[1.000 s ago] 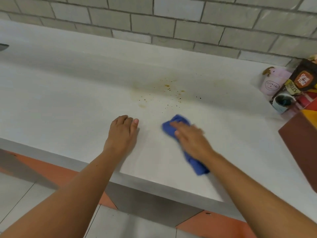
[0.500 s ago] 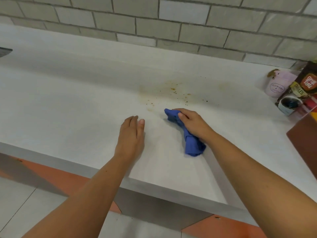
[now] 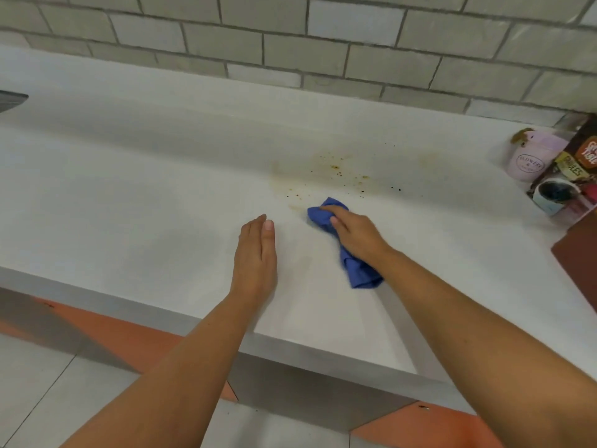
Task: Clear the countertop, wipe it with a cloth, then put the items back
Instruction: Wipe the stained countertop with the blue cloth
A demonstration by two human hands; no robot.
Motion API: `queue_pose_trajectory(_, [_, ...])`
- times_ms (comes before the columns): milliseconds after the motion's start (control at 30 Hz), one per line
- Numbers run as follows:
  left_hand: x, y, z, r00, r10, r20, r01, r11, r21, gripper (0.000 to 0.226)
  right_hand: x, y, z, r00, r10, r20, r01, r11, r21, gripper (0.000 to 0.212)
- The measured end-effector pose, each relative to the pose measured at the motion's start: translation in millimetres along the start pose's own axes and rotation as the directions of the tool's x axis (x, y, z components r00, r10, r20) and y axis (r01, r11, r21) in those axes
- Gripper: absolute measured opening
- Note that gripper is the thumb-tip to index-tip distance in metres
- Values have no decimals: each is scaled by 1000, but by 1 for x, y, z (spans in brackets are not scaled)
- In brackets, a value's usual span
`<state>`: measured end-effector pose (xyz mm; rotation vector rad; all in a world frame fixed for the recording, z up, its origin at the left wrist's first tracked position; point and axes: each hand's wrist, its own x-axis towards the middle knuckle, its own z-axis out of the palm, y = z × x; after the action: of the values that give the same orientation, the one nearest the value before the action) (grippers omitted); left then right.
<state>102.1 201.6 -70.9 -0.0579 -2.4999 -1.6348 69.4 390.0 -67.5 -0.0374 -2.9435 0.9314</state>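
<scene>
1. Right hand [image 3: 353,232] clamped on blue cloth [image 3: 350,253], pressed to white table [image 3: 129,205], just beside brown stains [image 3: 332,176].
2. Left hand [image 3: 256,253] flat on table, fingers together, empty.
3. Pink cup [image 3: 531,163] far right.

wall: grey-white brick tiles [image 3: 323,37] along the bench's back edge
floor: pale tiles [image 3: 42,389] below the bench's front edge
front panel: orange and grey triangles [image 3: 106,331] under the front edge
far left edge: dark metallic object [image 3: 11,100], cut off by frame
</scene>
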Motion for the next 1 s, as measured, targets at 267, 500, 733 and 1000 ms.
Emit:
queue_pose_trajectory(267, [1,0,2,999,9,45,-11,999,34,50,24,20,-24,969,230,-92,-238,967,-93,43])
queue_pose_trajectory(500, [0,1,-3,1000,-23,13,23,999,-34,48,-8,0,-1,1000,-8,24,9,1000,-23,38])
queue_pose_trajectory(733, [0,0,-3,999,-25,29,27,996,-89,48,18,25,-22,956,261,-131,-272,960,-75,43])
queue_pose_trajectory(1000, [1,2,-5,998,-49,33,52,994,-93,48,-33,2,-4,1000,20,-13,-19,998,64,39])
